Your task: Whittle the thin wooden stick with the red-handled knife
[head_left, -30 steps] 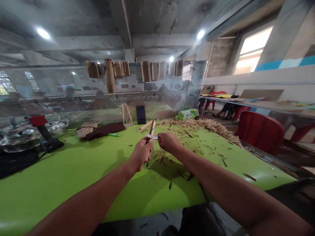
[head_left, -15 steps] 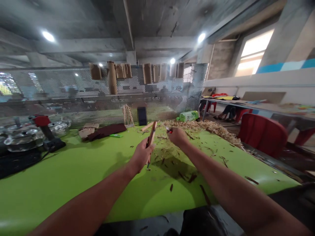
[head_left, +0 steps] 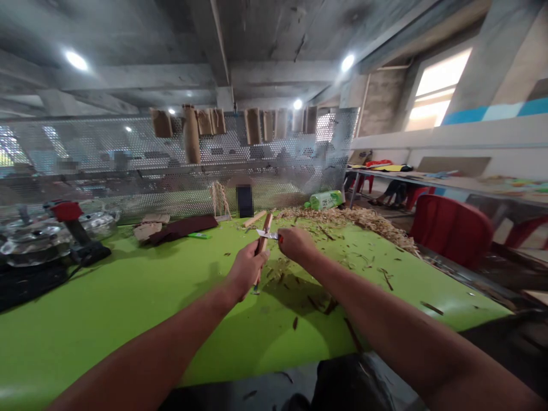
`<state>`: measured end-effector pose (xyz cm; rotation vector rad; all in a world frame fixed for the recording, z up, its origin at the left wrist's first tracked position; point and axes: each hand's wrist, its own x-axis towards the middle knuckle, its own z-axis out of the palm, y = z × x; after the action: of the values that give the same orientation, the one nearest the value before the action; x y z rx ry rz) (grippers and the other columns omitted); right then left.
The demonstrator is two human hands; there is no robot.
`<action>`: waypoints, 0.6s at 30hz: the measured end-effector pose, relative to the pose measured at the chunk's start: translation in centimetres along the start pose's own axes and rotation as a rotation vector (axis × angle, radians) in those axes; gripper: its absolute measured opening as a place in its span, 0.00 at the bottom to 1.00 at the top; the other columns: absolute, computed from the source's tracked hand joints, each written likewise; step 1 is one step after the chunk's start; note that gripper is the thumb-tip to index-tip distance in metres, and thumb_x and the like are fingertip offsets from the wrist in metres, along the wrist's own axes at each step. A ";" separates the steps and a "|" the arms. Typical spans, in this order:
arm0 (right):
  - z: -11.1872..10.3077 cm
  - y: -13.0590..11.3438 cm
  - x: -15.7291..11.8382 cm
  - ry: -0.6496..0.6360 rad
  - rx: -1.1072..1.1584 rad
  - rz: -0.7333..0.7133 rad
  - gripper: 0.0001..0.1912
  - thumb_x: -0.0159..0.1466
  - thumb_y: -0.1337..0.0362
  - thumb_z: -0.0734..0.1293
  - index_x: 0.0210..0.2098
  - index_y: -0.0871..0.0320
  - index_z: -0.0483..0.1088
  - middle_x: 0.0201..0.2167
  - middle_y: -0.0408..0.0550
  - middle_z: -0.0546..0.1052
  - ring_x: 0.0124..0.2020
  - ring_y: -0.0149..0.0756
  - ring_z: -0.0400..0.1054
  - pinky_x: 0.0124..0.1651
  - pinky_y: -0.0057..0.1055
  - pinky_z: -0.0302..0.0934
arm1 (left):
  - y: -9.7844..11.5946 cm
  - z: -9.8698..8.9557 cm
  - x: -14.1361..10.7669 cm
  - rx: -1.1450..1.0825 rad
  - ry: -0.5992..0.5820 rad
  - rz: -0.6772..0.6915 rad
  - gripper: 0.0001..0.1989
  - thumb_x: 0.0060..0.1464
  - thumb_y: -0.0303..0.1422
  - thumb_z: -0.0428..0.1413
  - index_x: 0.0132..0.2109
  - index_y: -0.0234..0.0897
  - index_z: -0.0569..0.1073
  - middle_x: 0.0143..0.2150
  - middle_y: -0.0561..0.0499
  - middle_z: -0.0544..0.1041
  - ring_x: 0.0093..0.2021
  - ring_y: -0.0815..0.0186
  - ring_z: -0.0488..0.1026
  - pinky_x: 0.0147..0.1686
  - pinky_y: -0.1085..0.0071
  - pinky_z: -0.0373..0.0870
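My left hand [head_left: 247,267] is wrapped round a narrow wooden stick [head_left: 264,241], whose upper end points away from me and whose lower end shows below the fist. A knife [head_left: 269,234] with a red handle is closed in my right hand [head_left: 297,244]. Its bright blade points left and lies across the upper part of the stick. Wood shavings [head_left: 295,277] are scattered on the green table [head_left: 162,297] beneath and to the right of both hands.
At the back lie a wood strip [head_left: 254,219], brown sandpaper [head_left: 185,228] and a green bottle [head_left: 326,200], with a heap of shavings [head_left: 370,221] at the back right. Metal kettles [head_left: 32,242] stand left. A red chair [head_left: 451,228] is beyond the right edge.
My right hand has moved left, bringing the knife blade from beside the stick to across it. The view has shifted slightly. My left hand keeps its hold.
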<state>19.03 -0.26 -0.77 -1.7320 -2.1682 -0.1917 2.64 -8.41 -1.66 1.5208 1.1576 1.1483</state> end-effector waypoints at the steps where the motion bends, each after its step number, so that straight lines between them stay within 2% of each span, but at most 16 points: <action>1: -0.1 0.9 0.5 -0.008 0.026 0.058 0.17 0.64 0.63 0.57 0.41 0.57 0.78 0.37 0.58 0.80 0.38 0.42 0.74 0.37 0.30 0.60 | 0.2 0.1 -0.4 0.013 -0.022 0.001 0.20 0.58 0.36 0.53 0.55 0.35 0.71 0.26 0.57 0.63 0.20 0.74 0.56 0.19 0.78 0.57; 5: -0.7 5.6 2.4 -0.081 0.115 0.379 0.18 0.62 0.67 0.59 0.44 0.63 0.77 0.40 0.64 0.79 0.40 0.45 0.75 0.36 0.31 0.60 | 0.9 0.8 -1.9 0.026 -0.163 0.060 0.26 0.59 0.40 0.54 0.63 0.37 0.67 0.31 0.53 0.68 0.23 0.73 0.59 0.21 0.77 0.60; 8: -0.8 6.9 2.8 -0.016 0.139 0.439 0.20 0.64 0.66 0.57 0.49 0.62 0.76 0.42 0.63 0.79 0.40 0.44 0.74 0.36 0.31 0.60 | 0.5 0.8 -1.3 -0.046 -0.138 0.075 0.27 0.59 0.40 0.53 0.63 0.38 0.64 0.29 0.56 0.66 0.21 0.74 0.57 0.18 0.77 0.59; 10: -0.5 5.7 2.3 0.041 0.169 0.377 0.20 0.64 0.63 0.57 0.48 0.59 0.76 0.40 0.57 0.80 0.38 0.41 0.73 0.35 0.29 0.58 | -0.1 0.4 -0.2 -0.064 -0.081 0.059 0.24 0.59 0.38 0.53 0.60 0.36 0.65 0.26 0.58 0.63 0.19 0.74 0.57 0.17 0.78 0.60; 13: 0.3 2.3 0.9 0.046 0.167 0.137 0.17 0.63 0.61 0.59 0.42 0.57 0.78 0.35 0.53 0.80 0.34 0.38 0.72 0.33 0.27 0.55 | -1.1 -0.2 1.1 -0.070 -0.028 0.016 0.20 0.58 0.35 0.52 0.56 0.34 0.65 0.23 0.60 0.61 0.17 0.73 0.61 0.17 0.77 0.62; 15: 0.7 0.3 -0.1 0.008 0.114 0.000 0.16 0.62 0.61 0.60 0.39 0.56 0.78 0.34 0.52 0.80 0.32 0.37 0.71 0.32 0.27 0.53 | -1.3 -0.4 1.4 -0.106 -0.031 -0.001 0.18 0.57 0.35 0.52 0.53 0.35 0.64 0.22 0.61 0.62 0.16 0.73 0.62 0.16 0.77 0.62; 18: 0.7 -1.3 -1.1 -0.043 0.040 -0.062 0.15 0.63 0.62 0.60 0.38 0.56 0.78 0.34 0.53 0.81 0.32 0.36 0.71 0.32 0.27 0.52 | -1.2 -0.2 1.2 -0.140 -0.083 -0.004 0.13 0.58 0.37 0.52 0.49 0.38 0.64 0.22 0.62 0.61 0.14 0.75 0.57 0.14 0.79 0.58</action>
<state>17.89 -1.31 -1.63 -1.6629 -2.2433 -0.1271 2.38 -7.02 -2.57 1.4450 1.0035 1.1285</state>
